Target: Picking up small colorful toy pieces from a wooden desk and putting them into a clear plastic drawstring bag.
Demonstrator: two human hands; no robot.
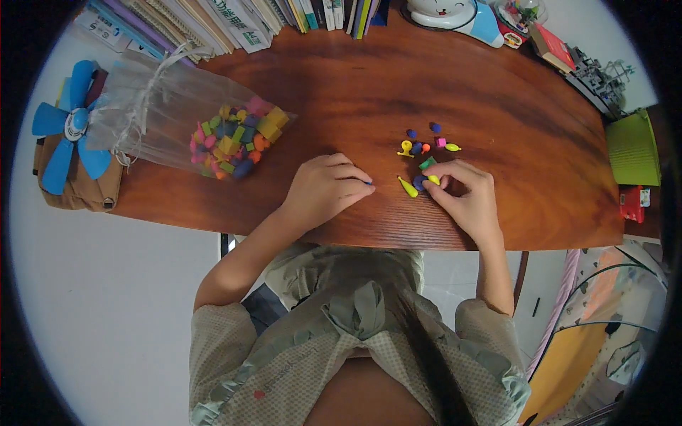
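My left hand (331, 183) rests low over the wooden desk, its fingertips closed on a small blue piece (368, 183) that is mostly hidden. To the right, my right hand (464, 193) pinches a small yellow piece (434, 179) between thumb and forefinger. A dark blue round piece (420, 183) lies beside those fingertips; whether it is also held, I cannot tell. Close by are a yellow-green pin-shaped piece (408, 187) and a green block (427, 163). Farther back sit a yellow piece (406, 148), a pink cube (441, 142), an orange bead (425, 147) and several blue beads (435, 128).
A sheer drawstring bag (176, 101) of colourful small blocks (234, 141) lies at left, beside a blue-bladed fan (76, 125). Books (240, 24) line the back edge. A white figure (442, 13), a grey brick model (602, 80) and a green container (633, 149) stand along the right.
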